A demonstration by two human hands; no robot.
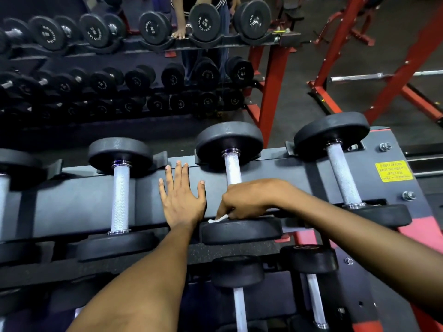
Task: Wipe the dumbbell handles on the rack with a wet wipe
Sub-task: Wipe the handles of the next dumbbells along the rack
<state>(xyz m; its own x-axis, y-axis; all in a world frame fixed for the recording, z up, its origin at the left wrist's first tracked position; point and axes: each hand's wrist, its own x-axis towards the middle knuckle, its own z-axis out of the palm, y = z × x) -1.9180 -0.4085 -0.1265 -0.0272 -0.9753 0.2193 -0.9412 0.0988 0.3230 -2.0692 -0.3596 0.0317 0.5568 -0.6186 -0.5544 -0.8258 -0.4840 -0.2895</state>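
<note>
Black dumbbells with knurled silver handles lie across the top tier of the dark rack [72, 202]. My right hand [247, 200] is curled round the near end of the middle dumbbell handle [232, 167], holding a white wet wipe [217, 219] against it; a corner of the wipe sticks out below my fingers. My left hand [181, 195] rests flat on the rack with its fingers spread, between that handle and the neighbouring handle [120, 198] to the left. Another handle [341, 173] lies to the right.
A lower tier holds more dumbbells [238, 283] near my forearms. A mirror ahead reflects the rack, the dumbbells [203, 20] and a person. Red machine frames [340, 37] and a barbell [383, 75] stand at the right. A yellow label [393, 171] sits on the rack's end.
</note>
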